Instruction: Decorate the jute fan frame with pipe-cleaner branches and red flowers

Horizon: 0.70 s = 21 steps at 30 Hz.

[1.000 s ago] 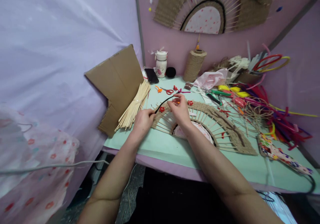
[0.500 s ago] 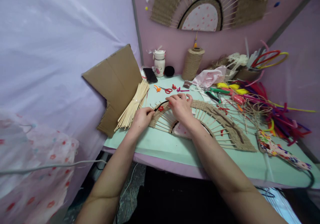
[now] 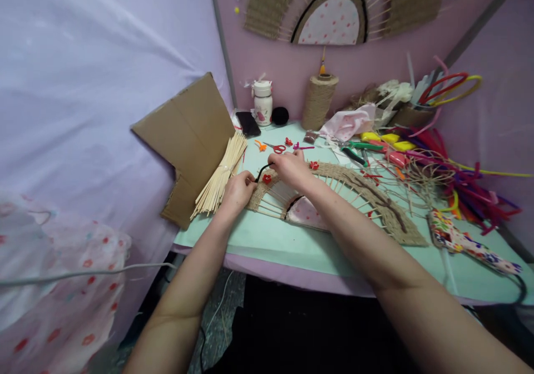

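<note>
A woven, half-round twine fan (image 3: 334, 176) with thin stick ribs lies on the table. A dotted fabric half-circle (image 3: 307, 211) sits at its base, and red flowers (image 3: 267, 178) dot its outer band. My left hand (image 3: 239, 189) is at the fan's left end, finger and thumb closed on one end of a thin black cord (image 3: 262, 169). The cord arches up to my right hand (image 3: 288, 168), whose fingers are closed on it just above the band. My right forearm hides part of the fan's ribs.
Bundled sticks (image 3: 221, 176) and folded cardboard (image 3: 187, 134) stand left. Behind are red scissors (image 3: 278, 148), a phone (image 3: 247, 124), a bottle (image 3: 262, 104) and a twine spool (image 3: 320, 102). Pipe cleaners (image 3: 471, 190) and a patterned glue gun (image 3: 471, 246) lie right. Another fan (image 3: 334, 20) hangs on the wall.
My right hand has moved left along the cord toward my left hand, uncovering a red flower on the band. The cord between them now bends in a tighter arch.
</note>
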Tool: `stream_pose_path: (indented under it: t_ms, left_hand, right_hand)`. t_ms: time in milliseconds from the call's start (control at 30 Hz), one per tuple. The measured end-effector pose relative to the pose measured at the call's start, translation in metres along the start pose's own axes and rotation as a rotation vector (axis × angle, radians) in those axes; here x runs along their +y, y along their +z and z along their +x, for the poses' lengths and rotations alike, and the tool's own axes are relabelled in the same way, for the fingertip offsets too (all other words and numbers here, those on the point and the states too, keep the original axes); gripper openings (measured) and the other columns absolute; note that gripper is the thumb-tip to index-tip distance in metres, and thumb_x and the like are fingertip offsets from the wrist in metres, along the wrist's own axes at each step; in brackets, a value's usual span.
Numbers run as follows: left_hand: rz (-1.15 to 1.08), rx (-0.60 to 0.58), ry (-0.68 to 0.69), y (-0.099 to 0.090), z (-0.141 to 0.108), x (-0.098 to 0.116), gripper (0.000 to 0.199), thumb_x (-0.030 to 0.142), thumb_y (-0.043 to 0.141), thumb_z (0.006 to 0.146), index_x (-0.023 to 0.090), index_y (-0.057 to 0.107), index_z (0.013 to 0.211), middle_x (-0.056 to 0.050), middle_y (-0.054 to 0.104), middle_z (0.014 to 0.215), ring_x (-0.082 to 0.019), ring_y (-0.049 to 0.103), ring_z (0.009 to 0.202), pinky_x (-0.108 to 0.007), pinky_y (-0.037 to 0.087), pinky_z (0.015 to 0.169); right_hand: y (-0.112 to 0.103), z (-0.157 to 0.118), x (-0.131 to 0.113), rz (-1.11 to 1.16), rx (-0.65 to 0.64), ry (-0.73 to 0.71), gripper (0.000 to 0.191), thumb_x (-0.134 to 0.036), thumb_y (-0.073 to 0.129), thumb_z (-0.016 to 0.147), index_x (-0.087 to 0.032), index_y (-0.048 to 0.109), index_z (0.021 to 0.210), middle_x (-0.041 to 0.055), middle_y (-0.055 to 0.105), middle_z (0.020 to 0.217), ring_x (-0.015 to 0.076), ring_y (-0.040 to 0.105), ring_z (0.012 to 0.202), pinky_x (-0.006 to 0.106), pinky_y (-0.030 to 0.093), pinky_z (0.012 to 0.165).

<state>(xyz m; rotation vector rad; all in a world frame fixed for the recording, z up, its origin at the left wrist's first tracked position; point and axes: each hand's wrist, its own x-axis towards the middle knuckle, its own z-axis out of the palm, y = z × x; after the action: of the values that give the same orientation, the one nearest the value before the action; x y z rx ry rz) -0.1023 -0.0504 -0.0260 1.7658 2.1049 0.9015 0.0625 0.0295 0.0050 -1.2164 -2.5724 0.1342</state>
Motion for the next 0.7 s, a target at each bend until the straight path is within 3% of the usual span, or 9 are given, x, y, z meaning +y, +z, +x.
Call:
stream_pose_path:
  t_ms: [167,467,700]
  left_hand:
    - [0.065,-0.039,0.064,0.005,0.001,0.001,0.013,0.021,0.062,0.079,0.020,0.074,0.075,-0.009,0.075,0.084,-0.024,0.065,0.081,-0.033,0.045,0.075]
    - [0.020,-0.141,0.054,0.005,0.011,-0.007,0.020,0.021,0.063,0.080,0.021,0.080,0.091,-0.009,0.077,0.096,-0.024,0.067,0.090,-0.033,0.047,0.085]
    - [0.093,-0.277,0.040,-0.001,0.021,-0.002,0.025,0.023,0.060,0.081,0.018,0.080,0.095,-0.007,0.077,0.094,-0.021,0.067,0.083,-0.029,0.045,0.079]
  right_hand:
    - [0.005,0.015,0.003,-0.019,-0.043,0.024,0.029,-0.021,0.045,0.090,-0.020,0.074,0.090,0.0086,0.068,0.099,0.0216,0.055,0.092,0.037,0.021,0.079]
    - [0.004,0.028,0.008,-0.076,-0.135,0.040,0.031,-0.013,0.047,0.084,-0.021,0.077,0.087,0.0095,0.071,0.096,0.0231,0.055,0.095,0.041,0.020,0.084]
    - [0.009,0.034,0.011,-0.079,-0.158,0.044,0.028,-0.014,0.049,0.084,-0.020,0.075,0.089,0.0099,0.072,0.102,0.0247,0.056,0.101,0.041,0.023,0.087]
